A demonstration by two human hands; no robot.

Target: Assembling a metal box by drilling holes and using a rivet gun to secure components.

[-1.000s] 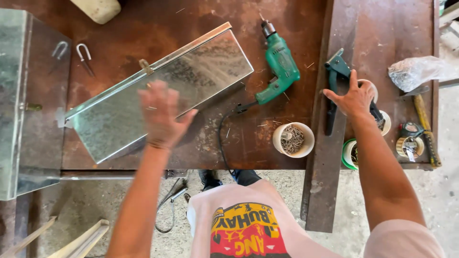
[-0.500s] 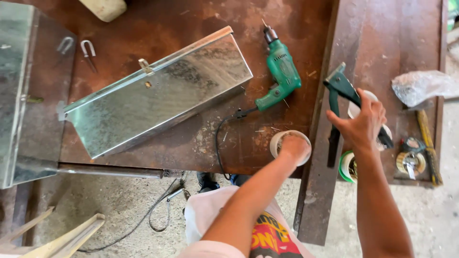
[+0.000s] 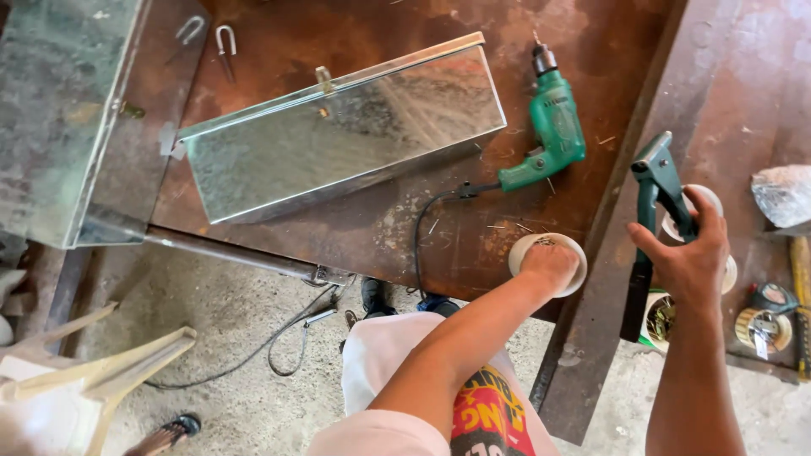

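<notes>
My left hand (image 3: 551,262) reaches down into a small white cup (image 3: 516,253) of little metal fasteners near the front edge of the brown workbench (image 3: 380,228). Its fingertips are hidden inside the cup. My right hand (image 3: 688,253) grips a dark green hand riveter (image 3: 655,173) by its handles, nose pointing up and away, raised above the plank (image 3: 726,93) on the right. A long galvanised sheet-metal box (image 3: 338,135) lies at the bench's middle, apart from both hands.
A green electric drill (image 3: 553,127) lies right of the box, its cord (image 3: 279,338) trailing to the floor. A bigger metal box (image 3: 59,110) fills the left. U-shaped bolts (image 3: 224,38), tape rolls (image 3: 718,207), a tape measure (image 3: 760,317) and a plastic bag (image 3: 781,194) lie around.
My left hand swung from over the metal box across to the white cup and dipped into it. My right hand closed on the riveter and lifted it off the plank.
</notes>
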